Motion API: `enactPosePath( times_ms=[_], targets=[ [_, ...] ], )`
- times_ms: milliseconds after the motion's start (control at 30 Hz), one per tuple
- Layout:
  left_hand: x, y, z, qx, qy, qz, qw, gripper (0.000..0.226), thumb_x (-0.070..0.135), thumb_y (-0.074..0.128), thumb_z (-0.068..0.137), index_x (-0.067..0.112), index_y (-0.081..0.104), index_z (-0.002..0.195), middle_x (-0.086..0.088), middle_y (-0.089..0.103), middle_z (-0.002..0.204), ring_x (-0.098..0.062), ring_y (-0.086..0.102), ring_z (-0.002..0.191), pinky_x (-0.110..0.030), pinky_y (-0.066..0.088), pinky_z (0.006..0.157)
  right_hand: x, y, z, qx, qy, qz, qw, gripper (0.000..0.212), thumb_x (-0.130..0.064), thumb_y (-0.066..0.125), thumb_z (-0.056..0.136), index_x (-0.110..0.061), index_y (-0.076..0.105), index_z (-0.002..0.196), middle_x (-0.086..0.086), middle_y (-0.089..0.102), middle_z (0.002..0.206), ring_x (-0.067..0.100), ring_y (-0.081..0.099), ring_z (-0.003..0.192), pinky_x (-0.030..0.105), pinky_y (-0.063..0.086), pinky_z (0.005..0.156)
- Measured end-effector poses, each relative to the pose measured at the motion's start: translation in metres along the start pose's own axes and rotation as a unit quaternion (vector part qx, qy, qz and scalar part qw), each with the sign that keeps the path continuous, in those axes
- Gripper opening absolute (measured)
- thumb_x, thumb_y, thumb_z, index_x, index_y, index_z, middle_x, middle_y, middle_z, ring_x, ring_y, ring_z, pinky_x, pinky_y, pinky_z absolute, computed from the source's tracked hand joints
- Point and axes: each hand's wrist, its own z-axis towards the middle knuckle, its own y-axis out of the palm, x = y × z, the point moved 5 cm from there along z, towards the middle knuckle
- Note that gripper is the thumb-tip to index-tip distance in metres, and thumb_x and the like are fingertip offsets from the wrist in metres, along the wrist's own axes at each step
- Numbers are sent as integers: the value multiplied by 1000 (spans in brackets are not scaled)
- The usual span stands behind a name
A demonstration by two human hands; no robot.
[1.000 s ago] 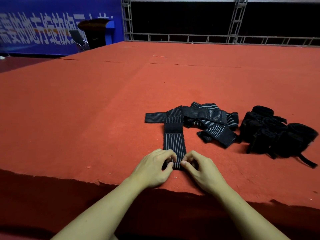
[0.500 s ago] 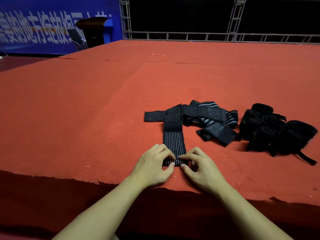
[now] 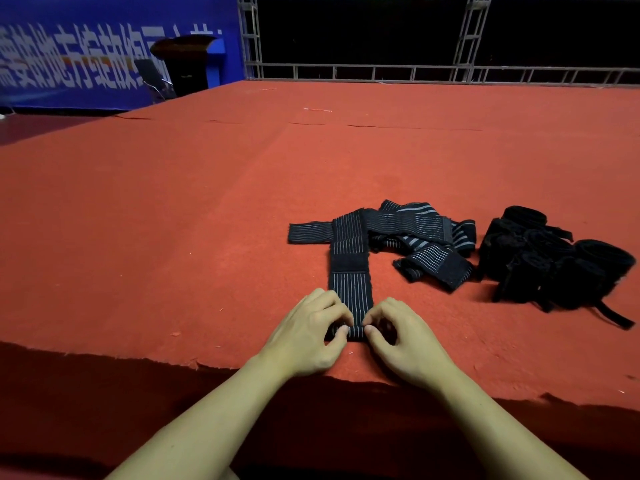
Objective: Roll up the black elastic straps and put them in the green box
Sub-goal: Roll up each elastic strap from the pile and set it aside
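Observation:
A black elastic strap with thin grey stripes (image 3: 349,271) lies stretched away from me on the red carpet. Its near end is curled into a small roll (image 3: 356,332). My left hand (image 3: 308,336) pinches the roll's left side and my right hand (image 3: 403,341) pinches its right side, thumbs at the near edge. Behind it several loose striped straps (image 3: 426,237) lie in a tangle. A pile of rolled black straps (image 3: 550,265) sits at the right. No green box is in view.
The red carpeted platform (image 3: 173,237) stretches far ahead and to the left; its frayed front edge (image 3: 207,365) runs just below my hands. A metal truss railing (image 3: 381,69) and a blue banner (image 3: 86,57) stand at the back.
Both hands have kept hold of the strap's near end and turned it over, so the small roll has grown slightly and the flat length of strap is a little shorter.

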Motion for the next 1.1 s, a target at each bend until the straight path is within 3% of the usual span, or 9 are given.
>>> enactPosePath(
  times_ms=[100, 233, 467, 633, 800, 967, 1100],
  targets=[
    [-2, 1, 1, 6, 0, -11, 1000, 10, 26, 59, 93, 22, 66, 99, 13, 54, 114, -6, 48, 110, -21, 42, 96, 1, 0, 1, 14, -7, 3, 1000, 4, -33, 62, 90, -34, 62, 93, -22, 52, 109, 5, 51, 106, 20, 41, 91],
    [-2, 3, 2, 4, 0, -14, 1000, 12, 26, 56, 95, 20, 65, 101, 13, 61, 102, -10, 53, 100, -31, 47, 89, 1, 0, 1, 21, -14, -14, 1000, 4, -35, 59, 92, -33, 61, 93, -20, 59, 99, 5, 49, 99, 27, 43, 87],
    [-8, 5, 1, 28, -14, -23, 999, 12, 29, 61, 98, 22, 68, 104, 13, 67, 99, -7, 56, 91, -25, 48, 85, 7, 1, 4, 27, 24, -4, 999, 5, -32, 67, 97, -35, 63, 96, -20, 60, 89, 2, 52, 91, 21, 41, 78],
    [-9, 5, 0, 45, -12, -8, 999, 16, 32, 63, 97, 19, 72, 97, 10, 69, 93, -9, 55, 87, -17, 41, 83, 6, 3, 3, 27, 8, -26, 999, 16, -48, 70, 90, -33, 68, 95, -20, 58, 88, 1, 50, 88, 20, 40, 77],
    [-14, 7, 2, 37, -49, -25, 998, 20, 38, 58, 98, 22, 70, 98, 14, 61, 96, -3, 52, 89, -19, 41, 84, 7, 5, 2, 23, -1, -44, 999, 24, -49, 73, 87, -35, 69, 106, -21, 57, 100, 3, 49, 97, 23, 45, 84],
    [-12, 5, 1, 13, -53, -33, 998, 24, 43, 65, 92, 24, 70, 106, 15, 53, 108, -3, 54, 97, -19, 45, 89, 11, 6, 6, 15, 17, -41, 999, 27, -55, 60, 93, -37, 71, 109, -20, 57, 99, 2, 48, 95, 26, 45, 85],
    [-13, 4, 0, -1, -61, -43, 997, 25, 42, 67, 93, 26, 71, 112, 17, 52, 113, -1, 55, 96, -20, 45, 89, 11, 7, 6, 13, 23, -42, 999, 20, -50, 58, 98, -38, 70, 109, -19, 58, 97, 1, 48, 93, 24, 41, 84]
  ],
)
